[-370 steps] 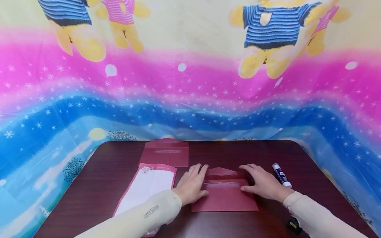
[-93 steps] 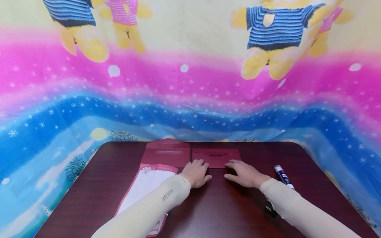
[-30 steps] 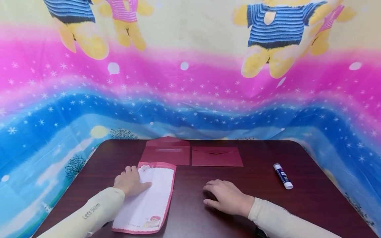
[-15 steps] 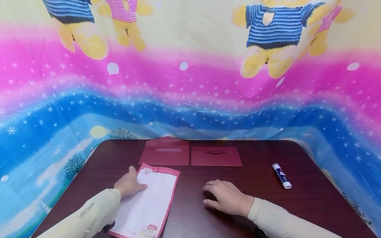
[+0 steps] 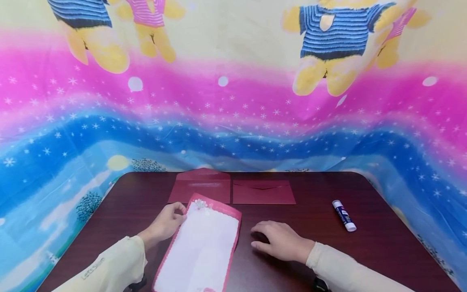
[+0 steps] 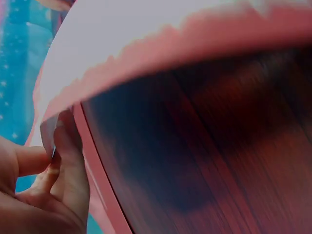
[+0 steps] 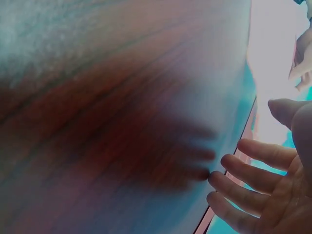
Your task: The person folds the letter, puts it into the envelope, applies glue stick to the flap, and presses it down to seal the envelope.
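Left hand [image 5: 164,224], lower left of centre: pinches the left edge of a sheet of paper [image 5: 206,247], near its top corner, between thumb [image 6: 31,161] and bent fingers [image 6: 72,175]. Right hand [image 5: 281,242], lower right of centre: relaxed, fingers apart and slightly bent, palm holding nothing. It lies low over the table [image 5: 310,192]; I cannot tell whether the fingertips touch the wood.

The sheet is white with a wavy pink-red border and a pale flower at the top. It fills the bottom centre of the frame between the hands, top leaning right, near end cut off by the lower edge. The left-wrist view shows its pinched side arched clear of the table.

Beyond the sheet, two dark red envelopes lie side by side at the table's far edge: left envelope [image 5: 206,187] with flap raised, its lower part overlapped by the sheet's top corner; right envelope [image 5: 264,192] with flap folded down. At centre right, a glue stick [image 5: 344,215], dark label, white ends, lies slantwise, well apart from the right hand.

Cream sleeves [image 5: 116,263] on both arms. Behind, a backdrop cloth [image 5: 233,105] in blue, pink and cream, printed with bears and snowflakes.
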Motion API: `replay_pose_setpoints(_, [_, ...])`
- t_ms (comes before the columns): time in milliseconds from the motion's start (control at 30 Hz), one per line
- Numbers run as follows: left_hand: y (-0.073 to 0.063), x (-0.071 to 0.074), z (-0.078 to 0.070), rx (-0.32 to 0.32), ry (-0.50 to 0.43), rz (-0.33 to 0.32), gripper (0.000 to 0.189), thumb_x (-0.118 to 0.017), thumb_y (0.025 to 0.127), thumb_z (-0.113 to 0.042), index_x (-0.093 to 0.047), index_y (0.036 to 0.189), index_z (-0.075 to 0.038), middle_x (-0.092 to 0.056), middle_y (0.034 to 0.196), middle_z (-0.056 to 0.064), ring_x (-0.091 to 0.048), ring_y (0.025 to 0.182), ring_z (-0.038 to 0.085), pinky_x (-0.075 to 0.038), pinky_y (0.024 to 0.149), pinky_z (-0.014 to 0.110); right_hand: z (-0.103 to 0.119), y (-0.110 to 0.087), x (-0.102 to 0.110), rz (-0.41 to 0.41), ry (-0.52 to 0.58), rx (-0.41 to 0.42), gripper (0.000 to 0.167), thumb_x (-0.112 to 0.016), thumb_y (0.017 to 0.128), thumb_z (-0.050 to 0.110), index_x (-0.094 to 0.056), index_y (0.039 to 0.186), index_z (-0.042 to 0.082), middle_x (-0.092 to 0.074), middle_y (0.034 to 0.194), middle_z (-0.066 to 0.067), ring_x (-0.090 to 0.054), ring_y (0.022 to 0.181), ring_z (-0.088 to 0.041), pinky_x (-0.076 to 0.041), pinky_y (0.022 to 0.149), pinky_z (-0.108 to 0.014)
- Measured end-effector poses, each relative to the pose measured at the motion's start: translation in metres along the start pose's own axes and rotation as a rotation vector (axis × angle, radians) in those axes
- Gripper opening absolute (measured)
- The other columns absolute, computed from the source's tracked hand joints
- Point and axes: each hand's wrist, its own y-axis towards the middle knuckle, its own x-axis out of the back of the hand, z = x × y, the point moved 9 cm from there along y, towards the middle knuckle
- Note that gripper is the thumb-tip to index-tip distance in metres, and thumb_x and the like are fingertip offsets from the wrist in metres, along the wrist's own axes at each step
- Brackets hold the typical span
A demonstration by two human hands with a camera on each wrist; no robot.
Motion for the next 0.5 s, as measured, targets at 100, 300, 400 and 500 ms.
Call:
replay_pose_setpoints(100, [-0.003, -0.004, -0.013, -0.041, -0.088, 0.005, 0.008, -0.055, 0.100, 0.000, -0.049, 0.106, 0.002, -0.061, 0.076, 0.008, -0.055, 0.063, 0.015, -0.045, 0.057, 0.028, -0.005, -0.002, 0.001, -0.009, 0.066, -0.026, 0.046, -0.059, 0.099, 0.049, -0.068, 0.127, 0.014, -0.071, 0.124, 0.002, -0.066, 0.117, -0.017, -0.054, 0.099, -0.045])
replay_pose_setpoints(300, [-0.005, -0.004, -0.030, -0.064, -0.201, -0.061, 0.011, -0.055, 0.100, -0.001, -0.051, 0.110, 0.000, -0.061, 0.075, 0.006, -0.053, 0.063, 0.012, -0.042, 0.055, 0.025, -0.011, -0.003, 0.001, 0.007, 0.299, -0.060, 0.052, -0.050, 0.101, 0.056, -0.068, 0.129, 0.016, -0.072, 0.124, 0.004, -0.066, 0.117, -0.015, -0.055, 0.098, -0.040])
replay_pose_setpoints(400, [-0.007, -0.005, -0.038, -0.076, -0.235, -0.086, 0.013, -0.057, 0.100, -0.003, -0.052, 0.112, -0.001, -0.061, 0.075, 0.005, -0.050, 0.060, 0.011, -0.041, 0.054, 0.024, -0.008, -0.003, 0.001, 0.032, 0.485, -0.030, 0.042, -0.048, 0.105, 0.048, -0.069, 0.125, 0.017, -0.073, 0.113, 0.000, -0.068, 0.105, -0.016, -0.056, 0.089, -0.032])
replay_pose_setpoints(500, [-0.009, -0.011, -0.044, -0.070, -0.267, -0.082, 0.015, -0.058, 0.101, -0.007, -0.053, 0.114, -0.002, -0.051, 0.066, 0.004, -0.040, 0.052, 0.012, -0.039, 0.052, 0.024, -0.004, -0.004, 0.001, 0.058, 0.665, 0.007, 0.033, -0.050, 0.106, 0.036, -0.069, 0.121, 0.013, -0.073, 0.106, -0.005, -0.069, 0.092, -0.015, -0.058, 0.081, -0.029])
